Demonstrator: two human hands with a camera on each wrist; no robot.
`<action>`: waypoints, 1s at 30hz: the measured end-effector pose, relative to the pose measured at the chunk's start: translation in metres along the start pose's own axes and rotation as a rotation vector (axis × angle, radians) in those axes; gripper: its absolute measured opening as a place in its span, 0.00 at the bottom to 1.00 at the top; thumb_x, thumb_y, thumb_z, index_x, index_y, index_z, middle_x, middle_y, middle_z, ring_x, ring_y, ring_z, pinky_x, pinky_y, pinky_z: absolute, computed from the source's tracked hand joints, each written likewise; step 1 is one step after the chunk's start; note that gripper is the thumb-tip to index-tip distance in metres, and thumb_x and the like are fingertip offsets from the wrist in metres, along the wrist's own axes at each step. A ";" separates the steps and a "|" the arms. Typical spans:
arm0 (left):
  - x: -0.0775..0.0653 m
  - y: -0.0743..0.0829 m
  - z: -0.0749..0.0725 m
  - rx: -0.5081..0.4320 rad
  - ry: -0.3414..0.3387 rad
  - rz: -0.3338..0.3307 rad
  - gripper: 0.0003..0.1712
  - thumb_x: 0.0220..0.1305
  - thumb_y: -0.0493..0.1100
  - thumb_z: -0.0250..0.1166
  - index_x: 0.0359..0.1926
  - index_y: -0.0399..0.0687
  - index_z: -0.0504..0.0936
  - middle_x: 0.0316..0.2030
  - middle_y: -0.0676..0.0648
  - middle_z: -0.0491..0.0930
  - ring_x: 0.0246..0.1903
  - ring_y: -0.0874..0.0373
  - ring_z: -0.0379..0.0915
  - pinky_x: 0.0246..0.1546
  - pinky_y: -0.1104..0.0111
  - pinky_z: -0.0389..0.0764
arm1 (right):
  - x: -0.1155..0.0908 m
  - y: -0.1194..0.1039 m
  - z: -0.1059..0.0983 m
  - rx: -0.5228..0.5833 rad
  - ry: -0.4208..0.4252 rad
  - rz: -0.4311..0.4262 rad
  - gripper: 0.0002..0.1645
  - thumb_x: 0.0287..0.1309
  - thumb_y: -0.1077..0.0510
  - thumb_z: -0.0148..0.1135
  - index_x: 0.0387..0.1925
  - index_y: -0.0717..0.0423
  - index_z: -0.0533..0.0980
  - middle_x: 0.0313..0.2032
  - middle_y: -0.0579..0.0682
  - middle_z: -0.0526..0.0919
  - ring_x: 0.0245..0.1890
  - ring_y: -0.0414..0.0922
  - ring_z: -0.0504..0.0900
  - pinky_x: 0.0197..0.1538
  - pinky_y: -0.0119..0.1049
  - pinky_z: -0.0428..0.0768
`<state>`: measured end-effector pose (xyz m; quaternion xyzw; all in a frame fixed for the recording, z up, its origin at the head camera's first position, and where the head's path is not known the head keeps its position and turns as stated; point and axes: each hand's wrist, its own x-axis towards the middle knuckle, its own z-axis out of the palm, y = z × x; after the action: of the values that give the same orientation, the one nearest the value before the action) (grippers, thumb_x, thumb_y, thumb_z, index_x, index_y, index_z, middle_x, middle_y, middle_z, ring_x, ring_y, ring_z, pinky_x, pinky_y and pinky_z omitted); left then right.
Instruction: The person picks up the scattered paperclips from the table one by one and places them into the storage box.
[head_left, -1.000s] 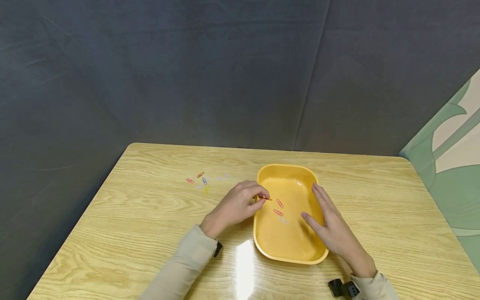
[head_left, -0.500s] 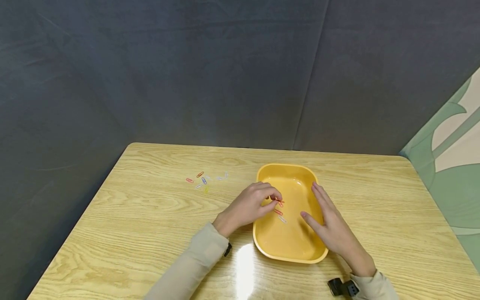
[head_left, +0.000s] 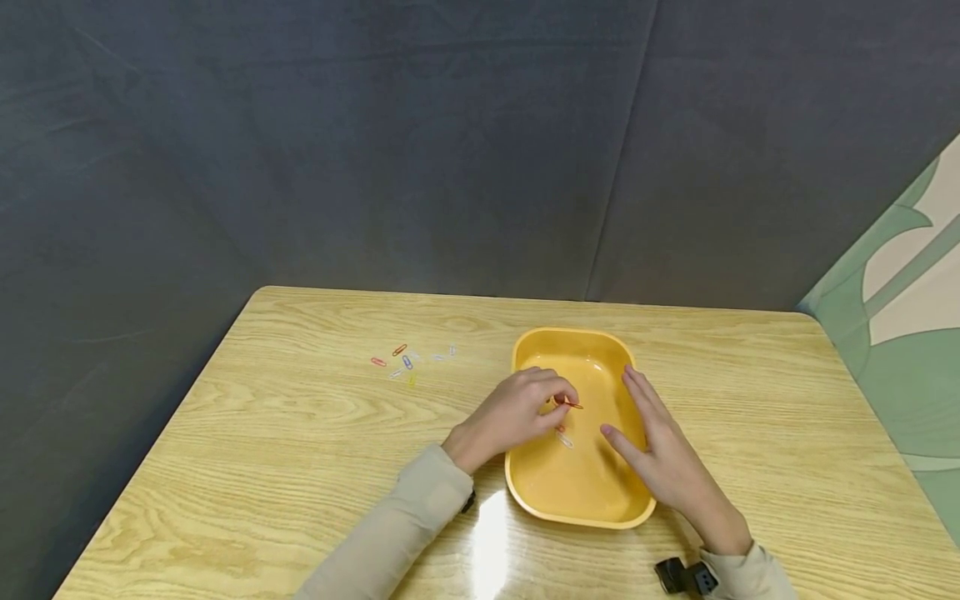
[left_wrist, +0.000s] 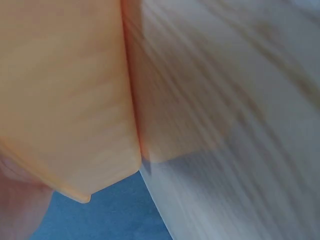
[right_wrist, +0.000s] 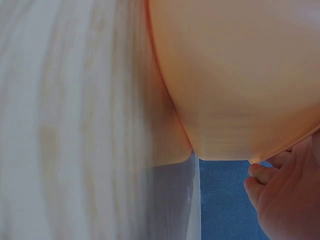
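Note:
My left hand [head_left: 517, 410] reaches over the left rim of a yellow plastic tray [head_left: 581, 492]. Between thumb and fingertips it pinches a red paper clip [head_left: 574, 406], held over the tray floor. A white paper clip [head_left: 566, 440] lies on that floor, with part of a red one [head_left: 560, 428] showing beside it; the hand covers the rest. My right hand [head_left: 671, 458] rests along the tray's right rim, fingers straight and thumb over the inside. In the left wrist view the tray's outer wall [left_wrist: 65, 100] fills the left side, and the right wrist view shows fingers at the rim.
Several paper clips, among them a blue one [head_left: 407, 362], a dark orange one [head_left: 400, 350] and a pink one [head_left: 378, 362], lie scattered on the wooden table [head_left: 300, 433] left of the tray. A dark curtain [head_left: 450, 167] hangs behind the table.
My left hand has moved right, from the tray's left rim to farther over its floor, still pinching the red paper clip. The right hand and the tray have stayed put.

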<state>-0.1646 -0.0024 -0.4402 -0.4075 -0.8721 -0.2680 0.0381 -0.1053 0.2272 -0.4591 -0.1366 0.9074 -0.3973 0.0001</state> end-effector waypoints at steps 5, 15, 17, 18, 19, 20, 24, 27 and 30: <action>0.002 0.000 0.004 0.031 0.000 -0.009 0.06 0.67 0.42 0.65 0.43 0.55 0.85 0.38 0.58 0.85 0.37 0.65 0.77 0.44 0.77 0.75 | 0.000 -0.003 0.000 0.001 -0.002 -0.002 0.48 0.69 0.50 0.59 0.77 0.63 0.46 0.78 0.61 0.43 0.76 0.67 0.45 0.70 0.70 0.51; 0.002 0.004 0.008 0.125 -0.031 -0.042 0.05 0.66 0.45 0.66 0.41 0.60 0.85 0.37 0.62 0.85 0.29 0.68 0.69 0.40 0.76 0.71 | -0.001 -0.002 0.000 0.003 -0.003 -0.005 0.48 0.69 0.49 0.59 0.77 0.62 0.45 0.78 0.61 0.42 0.76 0.67 0.45 0.70 0.70 0.51; 0.002 0.004 0.009 0.145 -0.044 -0.051 0.05 0.66 0.46 0.65 0.41 0.62 0.85 0.37 0.63 0.84 0.29 0.69 0.69 0.39 0.77 0.70 | -0.002 -0.001 0.000 0.001 -0.001 -0.003 0.48 0.69 0.49 0.59 0.77 0.63 0.45 0.78 0.61 0.42 0.76 0.67 0.44 0.70 0.70 0.51; 0.003 0.004 0.009 0.156 -0.051 -0.056 0.05 0.66 0.47 0.65 0.41 0.62 0.85 0.37 0.63 0.84 0.30 0.69 0.69 0.38 0.77 0.69 | -0.002 0.000 0.000 0.000 0.000 -0.003 0.48 0.69 0.49 0.59 0.77 0.63 0.45 0.78 0.61 0.42 0.76 0.67 0.44 0.70 0.70 0.51; 0.003 0.004 0.010 0.166 -0.059 -0.060 0.05 0.66 0.47 0.65 0.41 0.63 0.85 0.36 0.63 0.83 0.30 0.68 0.69 0.37 0.77 0.68 | -0.002 0.000 -0.001 0.001 0.000 -0.002 0.48 0.69 0.49 0.59 0.77 0.63 0.45 0.78 0.61 0.42 0.76 0.67 0.44 0.69 0.70 0.51; 0.003 0.005 0.010 0.176 -0.067 -0.065 0.05 0.66 0.47 0.65 0.41 0.63 0.85 0.36 0.63 0.83 0.30 0.68 0.69 0.36 0.77 0.67 | -0.002 -0.001 -0.001 0.003 -0.001 0.000 0.48 0.69 0.49 0.59 0.77 0.63 0.45 0.78 0.61 0.42 0.76 0.67 0.44 0.70 0.70 0.51; 0.003 0.005 0.010 0.215 -0.098 -0.077 0.05 0.66 0.48 0.65 0.41 0.64 0.85 0.37 0.63 0.83 0.30 0.68 0.69 0.35 0.78 0.64 | -0.001 -0.003 -0.002 0.009 -0.002 0.000 0.48 0.69 0.49 0.59 0.77 0.63 0.46 0.78 0.62 0.43 0.76 0.67 0.45 0.70 0.70 0.51; 0.003 0.005 0.010 0.237 -0.111 -0.079 0.05 0.66 0.48 0.66 0.41 0.65 0.85 0.37 0.63 0.83 0.31 0.68 0.70 0.34 0.78 0.64 | -0.001 -0.005 -0.002 0.011 0.002 -0.003 0.48 0.68 0.50 0.60 0.77 0.63 0.46 0.78 0.62 0.44 0.76 0.67 0.46 0.70 0.70 0.52; 0.003 0.006 0.010 0.247 -0.118 -0.082 0.05 0.66 0.48 0.66 0.41 0.65 0.86 0.37 0.63 0.83 0.31 0.68 0.70 0.34 0.78 0.64 | -0.001 -0.005 -0.002 0.014 0.004 -0.005 0.48 0.68 0.50 0.60 0.77 0.63 0.47 0.78 0.62 0.44 0.76 0.67 0.46 0.70 0.70 0.52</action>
<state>-0.1611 0.0077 -0.4452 -0.3787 -0.9152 -0.1356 0.0254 -0.1038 0.2255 -0.4543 -0.1383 0.9043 -0.4039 -0.0016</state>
